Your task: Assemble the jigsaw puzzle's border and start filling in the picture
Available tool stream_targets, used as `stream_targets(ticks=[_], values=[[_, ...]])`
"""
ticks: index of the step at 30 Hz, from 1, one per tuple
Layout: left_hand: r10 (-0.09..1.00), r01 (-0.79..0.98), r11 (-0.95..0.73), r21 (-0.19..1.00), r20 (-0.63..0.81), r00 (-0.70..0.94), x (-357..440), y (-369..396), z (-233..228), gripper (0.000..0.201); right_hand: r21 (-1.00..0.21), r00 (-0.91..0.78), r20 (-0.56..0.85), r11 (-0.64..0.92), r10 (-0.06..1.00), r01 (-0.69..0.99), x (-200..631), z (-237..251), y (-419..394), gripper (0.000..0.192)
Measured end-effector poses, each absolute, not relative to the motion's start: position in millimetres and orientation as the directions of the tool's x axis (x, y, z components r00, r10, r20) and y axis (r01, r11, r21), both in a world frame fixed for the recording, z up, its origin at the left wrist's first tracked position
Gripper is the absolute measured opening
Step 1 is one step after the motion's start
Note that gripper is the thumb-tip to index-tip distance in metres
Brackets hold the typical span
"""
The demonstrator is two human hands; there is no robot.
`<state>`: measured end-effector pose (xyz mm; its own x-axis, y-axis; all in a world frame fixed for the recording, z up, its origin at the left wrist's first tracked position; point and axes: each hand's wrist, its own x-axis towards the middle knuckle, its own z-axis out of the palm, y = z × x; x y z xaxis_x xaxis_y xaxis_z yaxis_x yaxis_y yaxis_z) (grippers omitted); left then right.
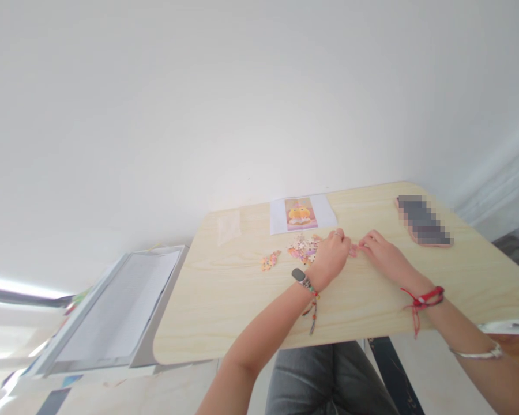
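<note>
A loose pile of small jigsaw puzzle pieces [301, 248] lies in the middle of the wooden table. My left hand [331, 256] is closed at the right side of this pile and covers part of it; whatever its fingertips pinch is hidden. Just to the right, my right hand [383, 253] has thumb and fingers pinched together at the edge of some pink puzzle pieces [353, 251] between the two hands. A smaller group of yellow and orange puzzle pieces [270, 261] sits apart, left of the pile. Behind the pile is a paper sheet [278, 218] printed with a yellow cartoon figure.
A phone [424, 222], blurred out, rests at the table's right side. Towards the back left lies a clear plastic bag [229, 226]. The wooden table [199, 311] stands against a white wall [242, 104]. Left of it is a lower surface with white papers [121, 305].
</note>
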<state>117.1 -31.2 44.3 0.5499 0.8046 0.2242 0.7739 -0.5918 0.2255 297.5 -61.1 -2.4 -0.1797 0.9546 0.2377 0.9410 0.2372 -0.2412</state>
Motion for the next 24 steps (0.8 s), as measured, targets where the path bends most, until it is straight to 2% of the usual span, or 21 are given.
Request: stream_targets(ticks=[3, 6, 9, 13, 16, 24], values=[[0.778, 0.754, -0.628, 0.194, 0.204, 0.595, 89, -33, 44, 0.021, -0.257, -0.160, 0.263, 0.229, 0.952, 0.939, 292, 0, -62, 0.027], [0.837, 0.816, -0.546, 0.188, 0.157, 0.524, 47, -41, 40, 0.016, -0.291, -0.161, 0.303, 0.252, 0.939, 0.923, 277, 6, -67, 0.025], [0.907, 0.878, -0.421, 0.228, 0.085, 0.412, 10, -53, 33, 0.015, -0.323, -0.254, 0.323, 0.358, 0.912, 0.876, 250, 15, -70, 0.023], [0.932, 0.891, -0.362, 0.273, 0.074, 0.355, -7, -64, 26, 0.014, -0.290, -0.381, 0.287, 0.459, 0.879, 0.840, 211, 21, -66, 0.019], [0.932, 0.894, -0.360, 0.266, 0.060, 0.358, -1, -64, 25, 0.014, -0.264, -0.396, 0.230, 0.448, 0.889, 0.854, 192, 20, -62, 0.019], [0.874, 0.865, -0.486, 0.123, 0.061, 0.482, 17, -46, 22, 0.017, -0.241, -0.378, 0.207, 0.421, 0.902, 0.874, 179, 13, -66, 0.018]])
